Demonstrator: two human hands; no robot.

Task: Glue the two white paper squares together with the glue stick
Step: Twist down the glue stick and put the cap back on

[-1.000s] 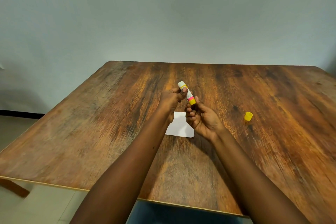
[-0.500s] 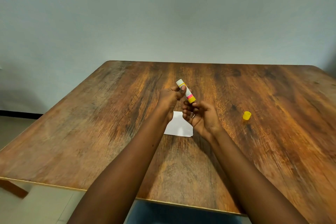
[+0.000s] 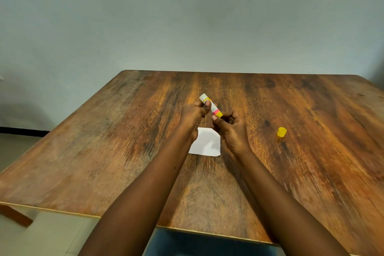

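My left hand (image 3: 192,115) grips a white glue stick (image 3: 210,106) around its upper half, its uncapped white tip pointing up and away. The fingertips of my right hand (image 3: 230,131) pinch the stick's yellow and pink base. Both hands hover above white paper (image 3: 205,142) lying flat on the wooden table (image 3: 104,151). My hands hide part of the paper, so I cannot tell whether it is one square or two stacked. The yellow cap (image 3: 281,132) stands by itself to the right.
The table's near edge (image 3: 62,211) runs across the bottom of the view, with floor below it. A plain grey wall (image 3: 187,16) rises behind the far edge.
The hands and glue stick have stayed in nearly the same place. My right fingers have shifted slightly around the stick's base. The cap and paper have not moved.
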